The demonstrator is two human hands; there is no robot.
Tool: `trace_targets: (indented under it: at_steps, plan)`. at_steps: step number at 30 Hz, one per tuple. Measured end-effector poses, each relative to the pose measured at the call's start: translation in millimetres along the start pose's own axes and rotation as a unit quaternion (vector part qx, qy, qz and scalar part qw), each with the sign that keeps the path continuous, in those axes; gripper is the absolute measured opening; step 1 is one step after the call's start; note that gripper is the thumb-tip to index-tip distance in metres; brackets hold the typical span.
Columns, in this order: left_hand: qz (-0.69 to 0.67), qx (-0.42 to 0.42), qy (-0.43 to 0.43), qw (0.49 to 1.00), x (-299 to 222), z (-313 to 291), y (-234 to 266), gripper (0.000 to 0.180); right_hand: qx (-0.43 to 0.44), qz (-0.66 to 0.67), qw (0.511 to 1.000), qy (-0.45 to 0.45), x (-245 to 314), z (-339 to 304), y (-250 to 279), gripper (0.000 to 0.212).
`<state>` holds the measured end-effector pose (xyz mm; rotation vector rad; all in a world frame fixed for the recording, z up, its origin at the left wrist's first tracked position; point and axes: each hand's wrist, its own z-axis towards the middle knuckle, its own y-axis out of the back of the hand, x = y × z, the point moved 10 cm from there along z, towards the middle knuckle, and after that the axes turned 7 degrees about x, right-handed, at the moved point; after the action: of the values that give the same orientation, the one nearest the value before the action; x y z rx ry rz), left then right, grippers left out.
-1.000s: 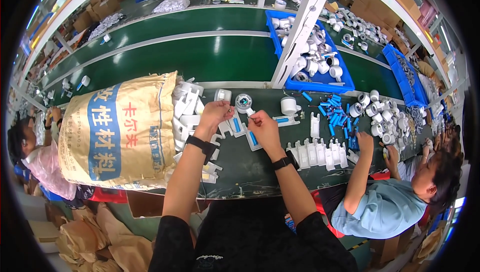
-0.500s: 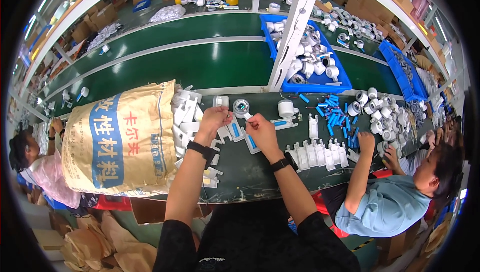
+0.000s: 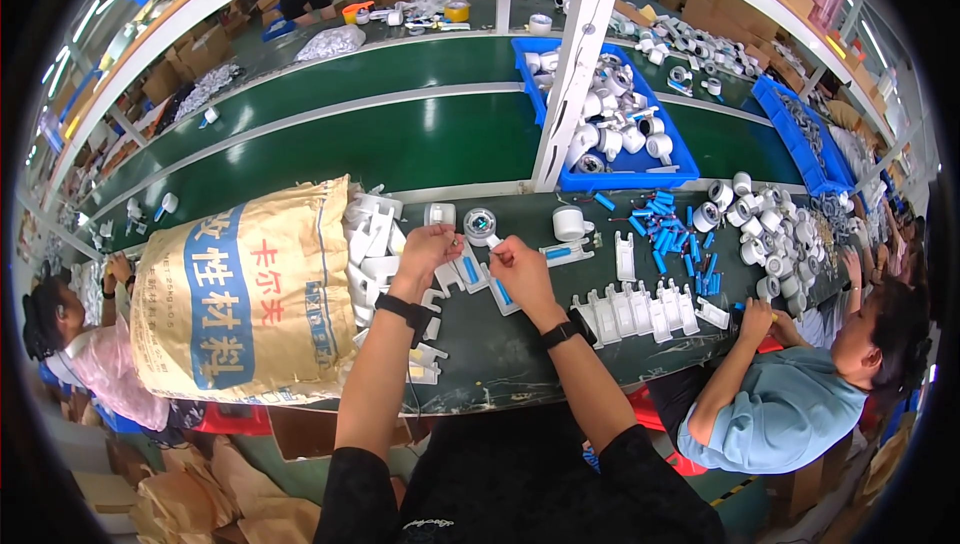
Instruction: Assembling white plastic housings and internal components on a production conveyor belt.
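Observation:
My left hand is closed in a pinch beside a white round housing that shows a dark, glinting inside. Whatever its fingertips hold is too small to make out. My right hand also pinches, at the lower end of that housing's short white neck; its fingers hide what lies between them. Under and between the hands lie white handle shells, one with a blue cylindrical battery in it. Another white cap stands just beyond my left hand. To the right, a white cup-shaped head sits by a shell with a battery.
A big paper sack spilling white plastic parts lies at left. Rightward are a row of white shells, loose blue batteries and piled white heads. A blue crate stands behind a post. A co-worker sits at right.
My hands keep nearly the same pinching pose over the housing. The co-worker at right has drawn a hand back from the batteries toward the table edge, with a blue piece in it.

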<state>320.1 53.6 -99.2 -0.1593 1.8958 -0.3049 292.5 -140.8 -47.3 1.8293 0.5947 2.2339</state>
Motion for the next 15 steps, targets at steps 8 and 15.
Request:
trace_targets:
  at_steps: [8, 15]
  plan:
    - [0.021, -0.001, -0.002, 1.0, 2, -6, 0, 0.023, 0.012, -0.001, 1.0, -0.01, 0, -4, -2, 0.017]
    - [0.117, -0.039, 0.041, 0.992, -23, 28, 3, 0.028, -0.016, -0.061, 0.993, -0.099, -11, 31, -7, 0.044]
